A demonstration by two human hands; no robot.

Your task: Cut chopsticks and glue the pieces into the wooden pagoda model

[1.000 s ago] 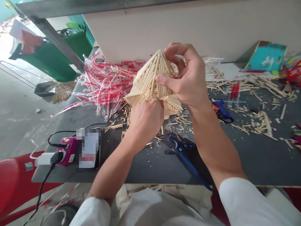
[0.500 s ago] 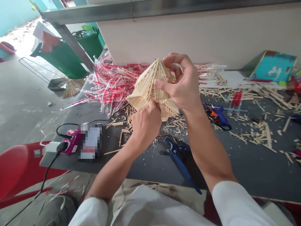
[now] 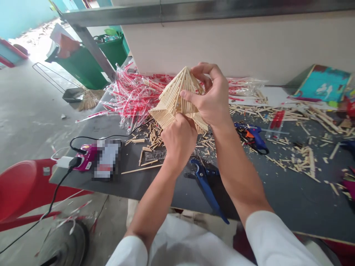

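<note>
A pointed model made of thin wooden sticks, with flared panels at its base, is held up above the dark table. My right hand grips its upper right side, thumb on the front and fingers curled behind the peak. My left hand is closed at the lower front edge, its fingertips hidden behind the knuckles and against the model. Short cut sticks lie beneath. Blue cutters rest below my hands, and a blue glue gun lies to the right.
Red-and-clear plastic wrappers heap at the back left. A phone and a pink power adapter with cords sit at the left. More sticks scatter on the right, near a turquoise box. A metal bar crosses the back.
My left hand has shifted slightly right along the model's lower edge, uncovering a clear ruler on the table. My right hand keeps its hold. The whole view has shifted a little.
</note>
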